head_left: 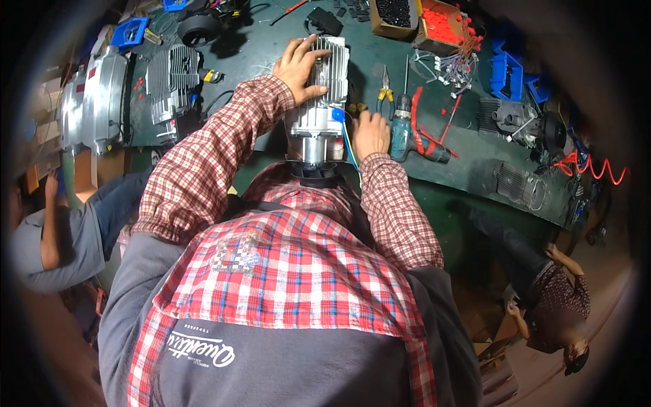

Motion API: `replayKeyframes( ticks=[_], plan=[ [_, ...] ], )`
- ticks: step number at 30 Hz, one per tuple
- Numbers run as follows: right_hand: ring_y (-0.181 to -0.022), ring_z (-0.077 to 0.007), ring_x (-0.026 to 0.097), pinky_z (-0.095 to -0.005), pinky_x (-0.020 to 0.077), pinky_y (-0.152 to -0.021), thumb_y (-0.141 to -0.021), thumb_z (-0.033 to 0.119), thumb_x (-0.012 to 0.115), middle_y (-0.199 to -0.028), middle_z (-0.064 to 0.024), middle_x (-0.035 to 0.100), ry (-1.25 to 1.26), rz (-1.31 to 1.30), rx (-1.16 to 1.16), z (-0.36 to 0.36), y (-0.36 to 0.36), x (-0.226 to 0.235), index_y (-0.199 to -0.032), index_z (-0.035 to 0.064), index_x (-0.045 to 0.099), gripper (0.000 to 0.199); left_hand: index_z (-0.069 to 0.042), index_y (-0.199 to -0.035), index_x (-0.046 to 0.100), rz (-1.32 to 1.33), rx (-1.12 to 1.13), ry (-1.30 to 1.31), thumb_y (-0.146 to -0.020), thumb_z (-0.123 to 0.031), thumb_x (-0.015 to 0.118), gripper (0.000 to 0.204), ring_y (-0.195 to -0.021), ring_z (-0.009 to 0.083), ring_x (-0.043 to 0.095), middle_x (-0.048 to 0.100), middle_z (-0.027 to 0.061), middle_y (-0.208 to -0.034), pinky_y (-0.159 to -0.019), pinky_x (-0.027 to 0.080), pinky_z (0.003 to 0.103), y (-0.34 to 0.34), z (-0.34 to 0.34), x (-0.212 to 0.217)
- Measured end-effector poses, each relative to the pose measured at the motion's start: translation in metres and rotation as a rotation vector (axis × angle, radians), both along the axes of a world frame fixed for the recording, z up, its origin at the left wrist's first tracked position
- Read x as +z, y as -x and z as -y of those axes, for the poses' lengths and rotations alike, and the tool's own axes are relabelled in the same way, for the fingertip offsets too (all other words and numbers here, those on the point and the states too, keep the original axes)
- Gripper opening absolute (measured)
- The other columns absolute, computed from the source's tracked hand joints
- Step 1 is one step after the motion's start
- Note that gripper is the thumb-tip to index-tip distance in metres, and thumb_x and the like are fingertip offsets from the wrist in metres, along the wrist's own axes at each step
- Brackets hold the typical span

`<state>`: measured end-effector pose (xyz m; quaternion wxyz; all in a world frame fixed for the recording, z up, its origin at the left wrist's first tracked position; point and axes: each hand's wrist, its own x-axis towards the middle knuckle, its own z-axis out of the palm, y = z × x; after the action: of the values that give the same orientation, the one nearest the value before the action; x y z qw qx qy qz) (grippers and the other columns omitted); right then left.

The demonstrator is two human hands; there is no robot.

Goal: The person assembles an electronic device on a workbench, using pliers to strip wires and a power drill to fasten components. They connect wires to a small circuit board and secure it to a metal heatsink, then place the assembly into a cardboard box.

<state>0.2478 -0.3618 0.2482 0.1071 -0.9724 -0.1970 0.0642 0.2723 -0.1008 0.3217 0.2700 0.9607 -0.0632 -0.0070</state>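
A silver finned motor housing (337, 78) lies lengthwise on the green workbench in front of me, its near end toward my body. My left hand (298, 73) rests on top of it with fingers spread across the fins. From its near end a bare metal cylinder (314, 149) reaches to a black round part (315, 176) against my apron. A blue round piece (338, 114) sits on its right side, with yellow and blue wires (350, 146) running down. Beside those wires my right hand (371, 138) has its fingers curled; whatever they grip is hidden.
Pliers (385, 93) and a teal cordless drill (401, 132) with red straps lie to the right. Cartons of black parts (395, 12) and red parts (441, 26) stand behind. Another finned housing (173, 81) is at left. A person (559, 298) is at lower right, another (61, 234) at left.
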Motion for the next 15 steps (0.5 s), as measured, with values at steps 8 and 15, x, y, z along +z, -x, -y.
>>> replayKeyframes(
  ticks=[8, 15],
  plan=[
    [-0.104, -0.0273, 0.048, -0.0412, 0.0361, -0.089, -0.092, 0.014, 0.042, -0.105, -0.0132, 0.059, 0.267, 0.206, -0.204, -0.01, -0.061, -0.028, -0.1, 0.0061, 0.06, 0.022, -0.029, -0.143, 0.035, -0.038, 0.015, -0.003, -0.071, -0.039, 0.078, 0.084, -0.144, 0.0371, 0.012, 0.017, 0.0103, -0.156, -0.112, 0.022, 0.06, -0.002, 0.0, 0.005],
    [-0.096, -0.0322, 0.06, -0.0486, 0.0452, -0.085, -0.085, 0.025, 0.054, -0.099, -0.0172, 0.064, -0.011, -0.178, -0.393, -0.003, -0.088, 0.021, -0.106, -0.0027, 0.063, 0.036, -0.028, -0.141, 0.037, -0.084, 0.026, 0.005, -0.072, -0.04, 0.077, 0.082, -0.145, 0.0345, 0.01, 0.018, 0.0099, -0.155, -0.113, 0.021, 0.058, -0.004, 0.006, 0.02]
  ],
)
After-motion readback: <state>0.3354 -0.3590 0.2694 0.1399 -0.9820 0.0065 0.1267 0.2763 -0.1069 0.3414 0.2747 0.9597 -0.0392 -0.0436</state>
